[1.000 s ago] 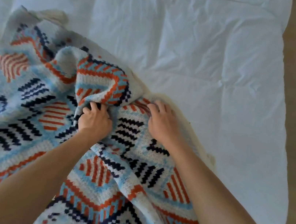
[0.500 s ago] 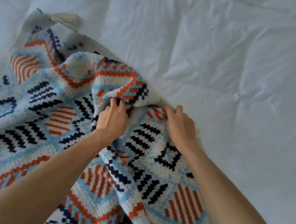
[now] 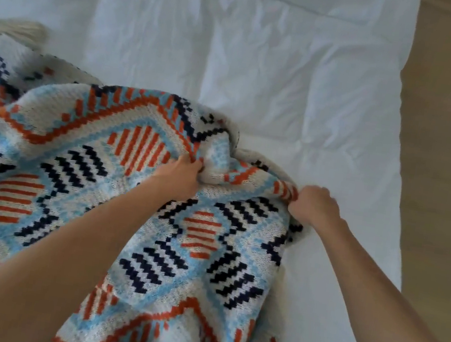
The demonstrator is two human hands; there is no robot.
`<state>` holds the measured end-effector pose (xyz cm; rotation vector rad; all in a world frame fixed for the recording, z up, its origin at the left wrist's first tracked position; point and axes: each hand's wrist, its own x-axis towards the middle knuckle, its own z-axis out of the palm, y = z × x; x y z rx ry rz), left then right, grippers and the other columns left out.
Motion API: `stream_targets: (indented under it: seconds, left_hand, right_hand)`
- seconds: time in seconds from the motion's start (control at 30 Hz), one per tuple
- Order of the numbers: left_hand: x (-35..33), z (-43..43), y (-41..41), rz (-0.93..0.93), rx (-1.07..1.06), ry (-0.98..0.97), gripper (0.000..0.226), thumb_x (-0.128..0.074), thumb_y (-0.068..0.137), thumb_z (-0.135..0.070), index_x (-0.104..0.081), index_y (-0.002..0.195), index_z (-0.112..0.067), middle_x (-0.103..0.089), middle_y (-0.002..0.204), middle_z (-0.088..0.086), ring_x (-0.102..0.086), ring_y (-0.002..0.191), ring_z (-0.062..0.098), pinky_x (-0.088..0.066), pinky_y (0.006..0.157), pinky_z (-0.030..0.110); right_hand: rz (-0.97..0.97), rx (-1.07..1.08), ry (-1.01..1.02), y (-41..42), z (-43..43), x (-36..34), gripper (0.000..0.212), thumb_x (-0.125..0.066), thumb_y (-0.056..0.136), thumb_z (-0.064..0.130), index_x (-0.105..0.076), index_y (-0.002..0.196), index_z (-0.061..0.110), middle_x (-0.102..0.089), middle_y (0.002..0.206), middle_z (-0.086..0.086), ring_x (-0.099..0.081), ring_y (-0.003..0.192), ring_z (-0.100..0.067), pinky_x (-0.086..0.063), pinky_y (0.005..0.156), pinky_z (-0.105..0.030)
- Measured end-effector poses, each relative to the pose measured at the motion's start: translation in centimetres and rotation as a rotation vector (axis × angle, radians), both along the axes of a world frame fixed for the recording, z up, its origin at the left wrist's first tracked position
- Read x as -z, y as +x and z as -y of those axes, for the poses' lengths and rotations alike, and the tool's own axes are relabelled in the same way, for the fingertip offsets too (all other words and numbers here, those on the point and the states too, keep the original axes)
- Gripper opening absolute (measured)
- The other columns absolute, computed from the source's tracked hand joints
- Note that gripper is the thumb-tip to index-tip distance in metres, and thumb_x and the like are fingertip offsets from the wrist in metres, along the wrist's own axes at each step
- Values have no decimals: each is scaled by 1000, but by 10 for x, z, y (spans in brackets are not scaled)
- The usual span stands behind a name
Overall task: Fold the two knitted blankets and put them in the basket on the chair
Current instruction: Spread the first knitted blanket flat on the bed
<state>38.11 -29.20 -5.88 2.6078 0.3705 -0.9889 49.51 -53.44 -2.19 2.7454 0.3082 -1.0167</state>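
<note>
The left hand and right hand each clench a bunched fold at the far right edge of the knitted blanket, which lies rumpled over the near left of the bed. It looks soft, floppy and stretchy with some weight, so holding along the edge or at corners, like the far-left one with the tassel, should serve best.

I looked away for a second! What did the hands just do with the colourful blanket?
The left hand and right hand pulled apart, the right one going rightward, stretching the knitted blanket's bunched edge wider and flatter. Both hands still grip that edge. The blanket still lies on the white duvet, its tassel at the far left.
</note>
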Motion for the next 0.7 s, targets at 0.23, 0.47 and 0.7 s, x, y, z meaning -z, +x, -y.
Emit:
stream_targets:
  seconds: [0.23, 0.47, 0.7]
  left_hand:
    - [-1, 0, -22, 157, 237, 255, 39, -40, 95, -37, -59, 122, -16, -40, 131, 9, -31, 125, 30, -26, 106, 43]
    - [-3, -2, -33, 35, 69, 240, 48, -41, 93, -37, -36, 131, -9, -57, 120, 14, -62, 101, 31, -47, 73, 36]
    - [-10, -14, -2, 298, -80, 196, 56, -46, 93, -15, -17, 141, -19, -44, 123, 17, -54, 68, 27, -38, 49, 32]
  right_hand:
    - [106, -220, 546, -2, -45, 33, 54, -55, 91, 15, -37, 142, 21, -44, 140, -5, -43, 121, -23, -40, 97, -36]
    - [27, -400, 387, -40, -53, 41, 46, -45, 92, 20, -37, 138, 22, -50, 113, -8, -49, 80, -13, -41, 63, -23]
    - [671, 312, 588, 32, -14, 2, 30, -59, 89, 16, -43, 111, 3, -44, 113, -15, -54, 90, -33, -40, 63, -27]
